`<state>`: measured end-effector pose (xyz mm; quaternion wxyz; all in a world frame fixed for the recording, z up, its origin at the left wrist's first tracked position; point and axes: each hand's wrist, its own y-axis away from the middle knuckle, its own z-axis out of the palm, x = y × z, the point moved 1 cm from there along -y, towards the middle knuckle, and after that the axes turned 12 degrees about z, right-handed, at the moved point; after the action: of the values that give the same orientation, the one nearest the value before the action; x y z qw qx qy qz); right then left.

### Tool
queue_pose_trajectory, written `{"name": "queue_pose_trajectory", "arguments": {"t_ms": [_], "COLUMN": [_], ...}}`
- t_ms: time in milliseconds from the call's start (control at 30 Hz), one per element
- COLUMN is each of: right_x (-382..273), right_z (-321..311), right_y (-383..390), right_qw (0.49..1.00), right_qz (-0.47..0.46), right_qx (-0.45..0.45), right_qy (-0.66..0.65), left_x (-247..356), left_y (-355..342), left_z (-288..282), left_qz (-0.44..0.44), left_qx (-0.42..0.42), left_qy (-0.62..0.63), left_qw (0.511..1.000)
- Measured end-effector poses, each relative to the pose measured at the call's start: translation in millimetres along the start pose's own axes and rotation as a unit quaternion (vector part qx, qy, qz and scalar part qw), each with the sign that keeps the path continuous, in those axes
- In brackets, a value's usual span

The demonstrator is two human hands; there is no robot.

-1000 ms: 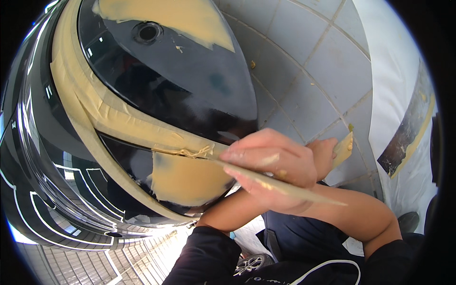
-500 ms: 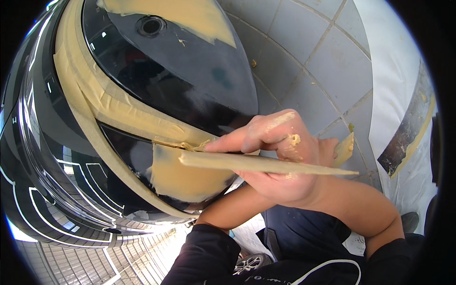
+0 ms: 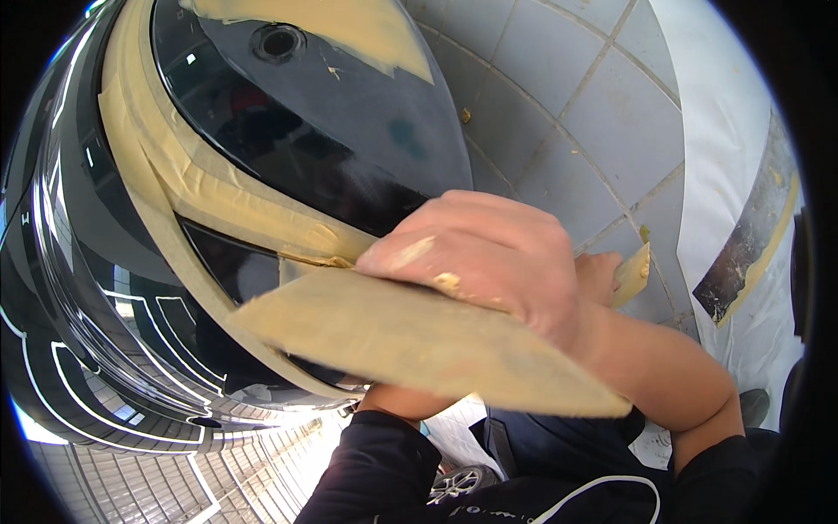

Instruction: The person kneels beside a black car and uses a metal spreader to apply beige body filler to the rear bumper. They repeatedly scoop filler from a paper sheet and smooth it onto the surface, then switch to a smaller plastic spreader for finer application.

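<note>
My right hand (image 3: 489,253) is closed on a flat, putty-coated spreader (image 3: 436,345), its broad face toward me. The spreader's far edge lies over a beige filler patch on the black car panel (image 3: 218,271), mostly hiding it. My knuckles are close to the masking tape (image 3: 253,205) bordering that patch; whether they touch is unclear. My left arm crosses beneath, and my left hand (image 3: 598,275) shows behind the right wrist. It grips a second putty-smeared spreader (image 3: 633,275); its fingers are partly hidden.
Above, the black panel has another filler patch (image 3: 349,35) and a round hole (image 3: 278,43). Grey floor tiles (image 3: 559,113) lie beyond. On the right, a dark plate (image 3: 742,244) edged with putty rests on a white sheet (image 3: 716,113). A wheel (image 3: 463,482) shows below.
My right hand has turned and shifted slightly left. Its spreader, earlier nearly edge-on, now shows its wide face and covers the filler patch. My left hand has barely moved.
</note>
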<state>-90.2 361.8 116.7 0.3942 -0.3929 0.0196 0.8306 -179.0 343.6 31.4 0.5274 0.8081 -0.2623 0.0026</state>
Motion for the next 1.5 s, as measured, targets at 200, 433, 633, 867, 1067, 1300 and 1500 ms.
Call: {"name": "queue_pose_trajectory", "arguments": {"t_ms": [200,433,633,867,1067,1300,1500], "right_x": [-2,-5,-6,-4,-13,-5,22], "right_z": [-10,-14,-13,-6,-27,-38,-56], "right_y": [-12,-14,-13,-3,1,10,12], "right_qw": [0.995,0.994,0.993,0.995,0.99,0.948,0.929], "right_qz": [0.053,0.053,0.054,0.076,0.134,0.3,0.312], "right_qx": [-0.076,-0.094,-0.099,-0.065,-0.043,0.103,0.181], "right_qy": [0.025,0.017,0.022,0.008,0.028,-0.04,0.08], "left_x": [1,6,6,6,-10,-15,-24], "left_y": [-4,-4,-3,-2,-4,-8,-9], "left_z": [1,-3,-4,0,8,17,26], "left_qz": [-0.025,-0.018,-0.029,-0.035,-0.009,0.037,0.111], "left_qx": [-0.028,-0.01,-0.011,-0.007,-0.002,0.022,0.089], "left_qy": [-0.02,-0.003,-0.021,-0.041,-0.016,-0.007,0.016], "left_qw": [0.999,1.0,0.999,0.999,1.0,0.999,0.99]}}
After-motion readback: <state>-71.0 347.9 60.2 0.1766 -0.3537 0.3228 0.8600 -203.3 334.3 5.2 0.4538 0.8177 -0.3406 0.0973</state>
